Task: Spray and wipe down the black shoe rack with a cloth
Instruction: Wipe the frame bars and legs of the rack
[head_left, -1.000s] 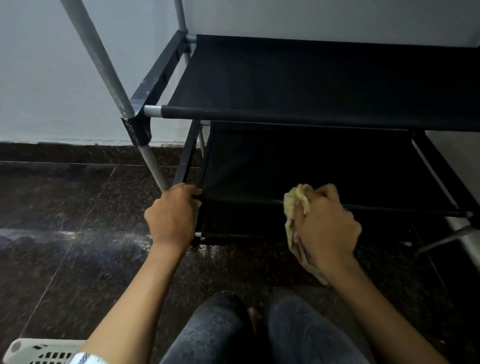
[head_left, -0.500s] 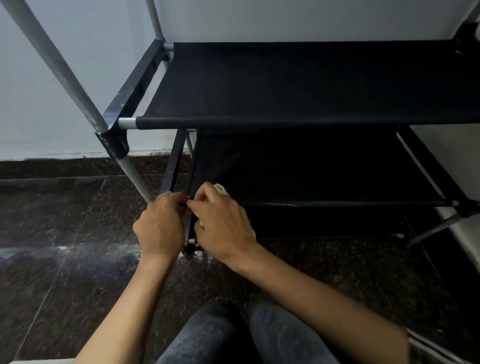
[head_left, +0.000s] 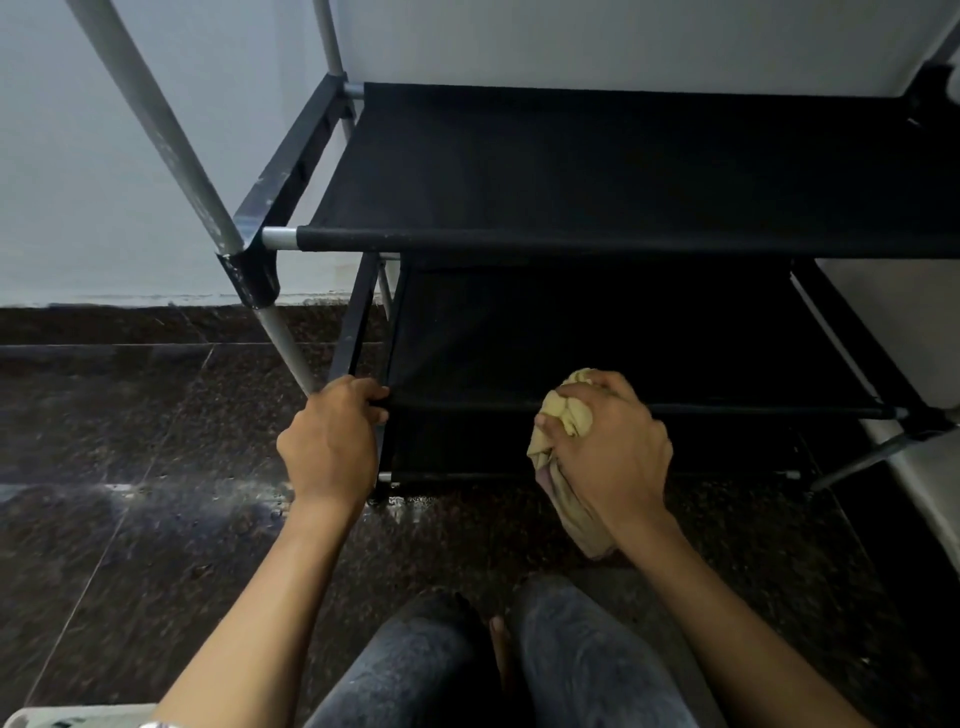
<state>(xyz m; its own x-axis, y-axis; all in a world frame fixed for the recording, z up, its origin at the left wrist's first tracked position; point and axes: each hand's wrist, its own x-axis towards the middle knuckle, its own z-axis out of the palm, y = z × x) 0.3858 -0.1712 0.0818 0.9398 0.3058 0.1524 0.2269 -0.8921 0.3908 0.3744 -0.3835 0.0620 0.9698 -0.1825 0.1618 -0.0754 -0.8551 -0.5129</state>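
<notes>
The black shoe rack (head_left: 597, 171) stands against a pale wall, with black fabric shelves on grey metal poles. My left hand (head_left: 332, 441) grips the front left corner of the lower shelf's frame. My right hand (head_left: 608, 452) is closed around a bunched yellow cloth (head_left: 563, 415) and presses it on the front bar of the lower shelf, near its middle. Part of the cloth hangs below my palm. No spray bottle is in view.
The floor (head_left: 130, 441) is dark speckled stone with wet streaks by the rack's front left foot. My knees in grey jeans (head_left: 587, 660) are at the bottom centre. A white basket's rim (head_left: 62, 717) shows at the bottom left corner.
My right hand with the cloth slid left along the lower shelf's front bar to my left hand, then back right to the middle. My left hand kept its grip on the corner.
</notes>
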